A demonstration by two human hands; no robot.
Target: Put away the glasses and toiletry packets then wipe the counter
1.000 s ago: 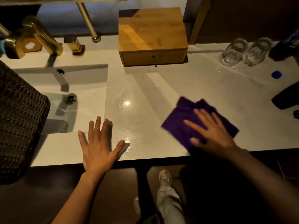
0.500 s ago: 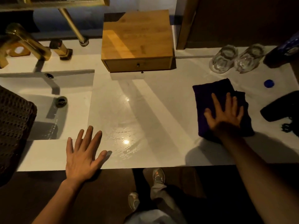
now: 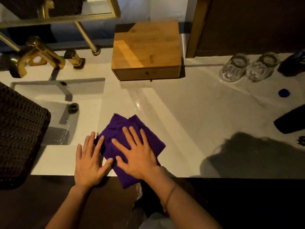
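A folded purple cloth [image 3: 120,129] lies on the white counter [image 3: 189,116] near its front edge, one corner hanging over. My right hand [image 3: 137,154] presses flat on the cloth, fingers spread. My left hand [image 3: 90,161] lies flat on the counter just left of it, fingertips touching the cloth's edge. Two clear glasses [image 3: 234,69] [image 3: 261,67] stand side by side, upside down, at the back right. A wooden drawer box [image 3: 146,50] with its drawer closed sits at the back centre. No toiletry packets are visible.
The sink basin [image 3: 54,104] with a gold faucet [image 3: 42,53] is at the left. A dark woven basket [image 3: 19,133] fills the left edge. A blue cap [image 3: 283,93], a black hair dryer [image 3: 292,120] and a dark bottle [image 3: 293,63] sit at the right.
My right hand has swept the purple cloth from the right side of the counter leftward to the front edge beside my left hand. The left hand stayed flat on the counter.
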